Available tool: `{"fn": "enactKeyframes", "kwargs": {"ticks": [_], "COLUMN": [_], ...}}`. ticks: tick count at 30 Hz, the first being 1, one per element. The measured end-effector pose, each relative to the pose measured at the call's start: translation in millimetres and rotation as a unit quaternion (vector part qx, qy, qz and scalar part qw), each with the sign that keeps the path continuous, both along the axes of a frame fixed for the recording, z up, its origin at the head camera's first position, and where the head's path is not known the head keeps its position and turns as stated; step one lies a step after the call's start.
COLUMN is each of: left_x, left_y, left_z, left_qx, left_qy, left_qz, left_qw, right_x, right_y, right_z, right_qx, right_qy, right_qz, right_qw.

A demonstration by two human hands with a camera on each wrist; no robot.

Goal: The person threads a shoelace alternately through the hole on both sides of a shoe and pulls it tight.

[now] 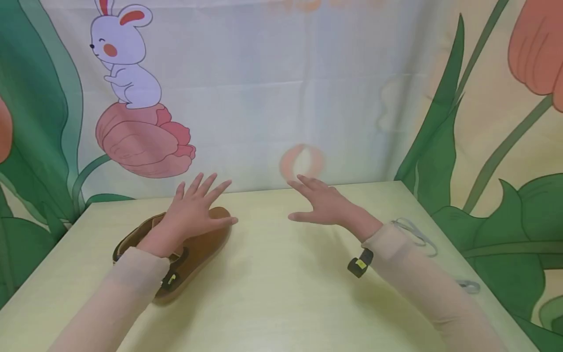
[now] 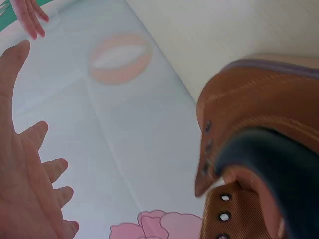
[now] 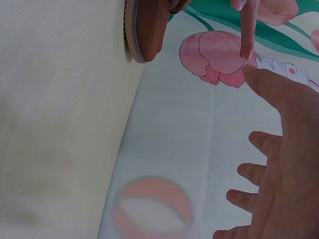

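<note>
In the head view, your left hand (image 1: pixel 189 215) hangs over the brown shoe (image 1: pixel 206 247), covering its middle; your sleeve and the black wrist device (image 1: pixel 170 281) hide part of its near end. The shoe lies on the left of the worktop (image 1: pixel 272 298), toe away from you. Your right hand (image 1: pixel 327 203) is above the worktop, well apart from the shoe. Each grip has its fingers spread apart. A pale cord (image 1: pixel 471 286) shows either side of your right sleeve; whether it is one piece, you cannot tell.

In the left wrist view, the frame cuts off your left palm and the shoe, with a gap between them; the dark collar is blurred.

In the right wrist view, only the shoe's toe part shows, cut off at the top.
</note>
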State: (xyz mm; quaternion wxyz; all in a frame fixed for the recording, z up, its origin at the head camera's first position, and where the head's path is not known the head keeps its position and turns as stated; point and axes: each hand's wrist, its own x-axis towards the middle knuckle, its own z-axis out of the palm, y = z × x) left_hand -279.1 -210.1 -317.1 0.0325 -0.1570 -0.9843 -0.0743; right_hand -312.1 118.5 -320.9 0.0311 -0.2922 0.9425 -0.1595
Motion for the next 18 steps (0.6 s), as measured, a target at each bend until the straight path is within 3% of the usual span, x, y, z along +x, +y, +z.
{"fn": "enactKeyframes", "kwargs": {"ticks": [10,18], "left_x": [17.3,31.4], "left_y": [-19.3,-31.3], "left_z": [-3.0,-15.0], "left_qx": [-0.004,0.015], "left_qy": [0.004,0.017], "left_qz": [0.007,0.008], "left_qw": [1.0000,0.9997], "right_x": [2.9,6.5], "right_y": [-24,-44], "right_z": [-4.9,-14.3], "right_qx": [-0.010,-0.015], "right_qy": [0.000,0.006], "right_qz": [0.031,0.059], "right_qw": [0.9995,0.9981]}}
